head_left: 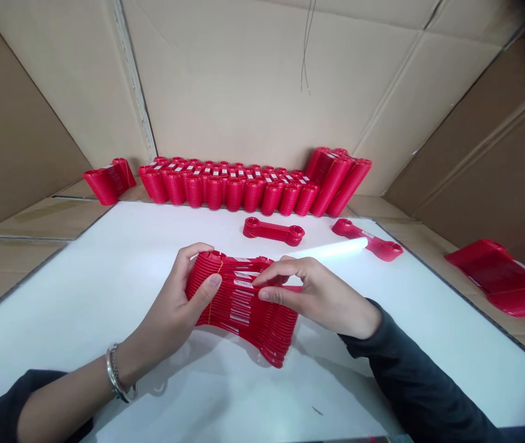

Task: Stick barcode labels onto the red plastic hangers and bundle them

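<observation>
A thick stack of red plastic pieces [257, 314] with white labels is held over the white table [152, 240]. My left hand [186, 292] is wrapped round the stack's left end, thumb across the front, beside a thin yellowish band. At the upper right of the stack, my right hand [302, 289] has thumb and forefinger close together against the pieces; what lies between the fingertips is too small to make out. Behind the hands lies a small red stack [274, 232] with round ends.
A row of red stacks [214, 191] lines the cardboard wall [244, 92]. On the right are a white roll [331, 248], more red pieces [385, 248] and a banded bundle [506, 277]. Another bundle [109, 181] sits at the left back. Thin wires [307, 49] hang above.
</observation>
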{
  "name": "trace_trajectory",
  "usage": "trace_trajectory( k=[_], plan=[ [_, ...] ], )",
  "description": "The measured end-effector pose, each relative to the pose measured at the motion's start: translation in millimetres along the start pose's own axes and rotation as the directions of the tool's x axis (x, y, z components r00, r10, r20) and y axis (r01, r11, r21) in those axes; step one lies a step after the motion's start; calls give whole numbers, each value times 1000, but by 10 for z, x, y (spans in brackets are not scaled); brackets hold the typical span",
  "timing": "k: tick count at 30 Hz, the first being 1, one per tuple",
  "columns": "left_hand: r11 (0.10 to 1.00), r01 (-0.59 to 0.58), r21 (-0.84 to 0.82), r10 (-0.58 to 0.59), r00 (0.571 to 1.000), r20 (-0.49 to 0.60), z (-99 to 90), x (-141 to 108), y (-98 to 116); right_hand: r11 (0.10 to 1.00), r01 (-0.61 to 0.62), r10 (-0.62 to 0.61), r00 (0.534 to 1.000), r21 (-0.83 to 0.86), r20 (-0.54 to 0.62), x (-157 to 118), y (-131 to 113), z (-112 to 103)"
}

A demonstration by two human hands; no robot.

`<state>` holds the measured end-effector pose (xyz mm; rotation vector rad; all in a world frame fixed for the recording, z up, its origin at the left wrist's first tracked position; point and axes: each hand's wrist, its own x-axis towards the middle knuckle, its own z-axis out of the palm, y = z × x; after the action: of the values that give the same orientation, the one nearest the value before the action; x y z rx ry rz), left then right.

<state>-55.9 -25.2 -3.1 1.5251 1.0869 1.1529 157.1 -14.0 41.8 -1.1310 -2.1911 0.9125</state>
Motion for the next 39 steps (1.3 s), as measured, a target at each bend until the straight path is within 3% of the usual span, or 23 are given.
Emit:
trace_trajectory(
  k=[3, 7, 14, 19, 26, 29, 32, 39],
  plan=[
    [1000, 12, -5, -12, 1000, -1, 9, -5, 6, 991, 73, -75, 997, -116, -12, 12, 23, 9],
    [999, 36, -16, -36, 999, 10, 29, 2, 14, 901, 244, -260, 966, -360, 4, 25, 73, 53],
    [999, 38, -1, -38, 999, 2, 64, -11, 27, 770, 364, -411, 911, -524, 30, 11, 86, 76],
    [998, 52, -25, -52, 999, -3, 56, -12, 41, 743, 376, -461, 887, -554, -17, 23, 87, 103],
    [993, 77, -85, -85, 992, -89, 38, 24, 87, 841, 404, -472, 873, -359, -124, 18, 87, 67],
    [991, 91, -103, -102, 989, -106, 41, 26, 95, 821, 465, -528, 840, -332, -129, 1, 90, 39],
    [991, 83, -105, -94, 990, -108, 46, 19, 97, 779, 479, -565, 816, -406, -123, -16, 92, 24],
    [994, 62, -92, -75, 987, -142, 45, 30, 102, 807, 337, -431, 897, -485, -94, -31, 67, 38]
  ],
)
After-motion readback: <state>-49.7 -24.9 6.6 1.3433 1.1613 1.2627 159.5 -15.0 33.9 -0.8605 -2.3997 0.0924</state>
